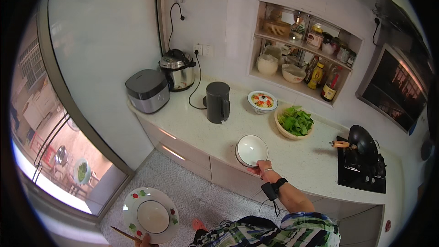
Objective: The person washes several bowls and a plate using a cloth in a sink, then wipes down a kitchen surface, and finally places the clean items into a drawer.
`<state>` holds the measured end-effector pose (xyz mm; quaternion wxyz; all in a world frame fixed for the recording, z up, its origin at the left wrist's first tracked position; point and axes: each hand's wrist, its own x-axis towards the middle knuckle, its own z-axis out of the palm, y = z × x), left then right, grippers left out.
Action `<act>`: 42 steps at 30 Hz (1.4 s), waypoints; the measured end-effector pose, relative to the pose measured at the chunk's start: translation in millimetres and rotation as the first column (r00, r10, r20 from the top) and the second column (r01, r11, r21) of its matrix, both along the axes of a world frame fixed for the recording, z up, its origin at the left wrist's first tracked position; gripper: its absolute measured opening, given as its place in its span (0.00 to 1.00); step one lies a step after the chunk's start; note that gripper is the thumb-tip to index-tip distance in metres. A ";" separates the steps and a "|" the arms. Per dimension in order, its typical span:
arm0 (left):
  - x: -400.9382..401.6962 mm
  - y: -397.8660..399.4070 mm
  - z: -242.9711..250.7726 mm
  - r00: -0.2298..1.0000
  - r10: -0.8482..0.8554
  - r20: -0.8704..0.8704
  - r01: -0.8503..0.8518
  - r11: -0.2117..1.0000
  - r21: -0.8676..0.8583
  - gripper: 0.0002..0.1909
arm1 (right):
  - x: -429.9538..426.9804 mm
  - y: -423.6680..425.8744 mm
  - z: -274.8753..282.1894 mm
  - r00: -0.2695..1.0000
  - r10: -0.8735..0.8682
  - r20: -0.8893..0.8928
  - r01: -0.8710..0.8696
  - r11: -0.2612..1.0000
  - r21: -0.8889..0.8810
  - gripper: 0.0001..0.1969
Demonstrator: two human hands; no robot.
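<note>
My left hand (146,240) grips the lower rim of a round, wide-rimmed plate (153,216) with printed red and green decoration, held over the floor. A thin wooden stick (125,233), perhaps chopsticks, juts out to the left from the same hand. At the counter's front edge, my right hand (263,168) has its fingers on the near rim of a white bowl (252,149) with a dark rim. The bowl looks hollow and bare inside; a second rim line hints at another bowl under it, but I cannot tell. My right wrist wears a black strap with a small device.
On the counter (205,137) stand a rice cooker (147,91), pressure cooker (177,70), dark electric kettle (218,103), lidded bowl (262,102) and basket of leafy greens (295,123). A wok (363,144) sits tilted on the black hob (363,175) at right. A glass door (65,164) is left.
</note>
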<state>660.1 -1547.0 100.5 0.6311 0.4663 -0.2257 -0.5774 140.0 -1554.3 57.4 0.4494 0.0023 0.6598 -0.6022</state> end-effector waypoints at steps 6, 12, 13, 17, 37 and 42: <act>13.7 -116.0 1.6 0.982 -0.169 -0.080 0.162 0.983 -0.084 0.25 | 2.9 -41.3 -19.4 0.951 -0.310 0.011 0.310 0.949 -0.054 0.18; -0.4 -203.8 17.7 0.935 -0.342 -0.091 0.336 0.939 -0.072 0.25 | 3.2 -76.5 -23.3 0.847 -0.531 0.028 0.532 0.846 -0.033 0.19; -4.4 -218.1 20.2 0.933 -0.349 -0.086 0.344 0.937 -0.069 0.25 | 3.9 -83.9 -20.3 0.842 -0.538 0.032 0.539 0.842 -0.029 0.19; -24.3 -267.9 27.1 0.923 -0.383 -0.042 0.382 0.924 -0.034 0.24 | -11.9 -95.4 -35.5 0.780 -0.622 0.067 0.626 0.779 -0.048 0.15; -46.2 -442.2 50.1 0.820 -0.567 0.084 0.564 0.824 0.054 0.19 | 40.6 -155.3 -8.3 0.697 -0.695 0.177 0.710 0.704 -0.030 0.33; -24.6 -490.7 46.1 0.782 -0.608 0.137 0.605 0.793 0.065 0.18 | 121.9 -221.5 -59.0 0.898 -0.202 0.392 0.278 0.949 -0.147 0.16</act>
